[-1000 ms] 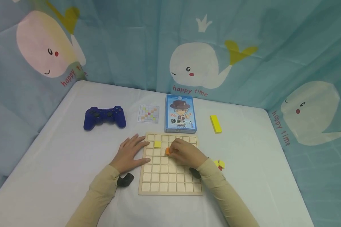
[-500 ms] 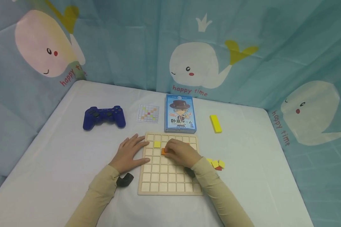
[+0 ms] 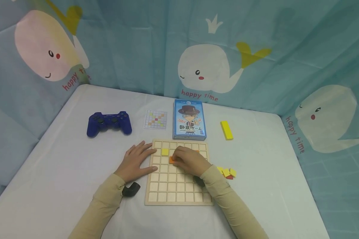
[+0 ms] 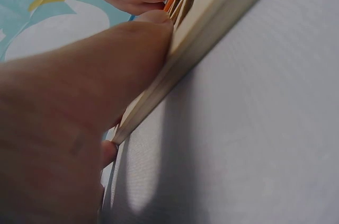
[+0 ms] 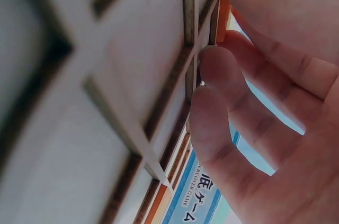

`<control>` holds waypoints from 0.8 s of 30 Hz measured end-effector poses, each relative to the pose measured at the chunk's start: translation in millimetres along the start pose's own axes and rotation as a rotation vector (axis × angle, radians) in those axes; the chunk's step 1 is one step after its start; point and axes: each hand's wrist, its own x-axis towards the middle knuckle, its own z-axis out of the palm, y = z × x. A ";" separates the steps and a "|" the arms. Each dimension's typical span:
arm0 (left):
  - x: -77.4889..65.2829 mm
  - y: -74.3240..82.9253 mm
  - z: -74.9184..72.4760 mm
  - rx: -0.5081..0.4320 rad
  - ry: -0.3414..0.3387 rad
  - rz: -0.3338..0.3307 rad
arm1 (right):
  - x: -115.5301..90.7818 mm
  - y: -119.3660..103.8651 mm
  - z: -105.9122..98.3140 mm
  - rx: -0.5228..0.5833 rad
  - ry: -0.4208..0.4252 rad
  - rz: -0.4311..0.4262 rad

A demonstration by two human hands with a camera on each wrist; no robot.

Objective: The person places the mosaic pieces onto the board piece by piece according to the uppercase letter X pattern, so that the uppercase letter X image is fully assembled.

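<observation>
A wooden grid board (image 3: 172, 187) lies on the white-covered table. My left hand (image 3: 134, 162) rests with spread fingers along its left edge, the thumb reaching onto the rim. Over the board's upper part, my right hand (image 3: 190, 161) pinches an orange tile (image 3: 171, 160) at a cell in the third row. In the right wrist view, thumb and index finger are on the orange tile (image 5: 224, 17), while the other fingertips hang close over the grid. A yellow tile (image 3: 165, 152) sits in a second-row cell. Another orange tile (image 3: 197, 151) shows partly behind the right hand.
Yellow tiles (image 3: 225, 172) and a red tile (image 3: 229, 177) lie right of the board. Beyond it are a blue game box (image 3: 189, 120), a pattern card (image 3: 155, 119) and a yellow block (image 3: 226, 130). A blue game controller (image 3: 109, 123) lies at left.
My right hand has shifted left with the orange tile, into a third-row cell, uncovering the other orange tile and more of the yellow ones. My left hand stays put.
</observation>
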 end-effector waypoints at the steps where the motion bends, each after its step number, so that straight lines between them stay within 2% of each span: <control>1: 0.0 0.0 -0.1 -0.001 0.001 0.001 | 0.0 0.1 0.1 0.000 0.001 -0.004; 7: 0.1 1.2 -1.0 -0.009 0.000 -0.001 | 0.5 0.5 0.8 0.000 0.003 -0.010; 16: 0.6 2.9 -1.2 -0.006 -0.011 -0.002 | -4.5 -0.2 -4.0 -0.049 0.000 0.040; 20: -0.3 3.8 -2.2 -0.004 -0.006 -0.007 | -18.3 1.4 -14.9 -0.099 -0.005 0.089; 24: -0.6 3.8 -2.9 -0.003 -0.004 -0.007 | -46.7 9.8 -27.3 -0.113 -0.007 0.180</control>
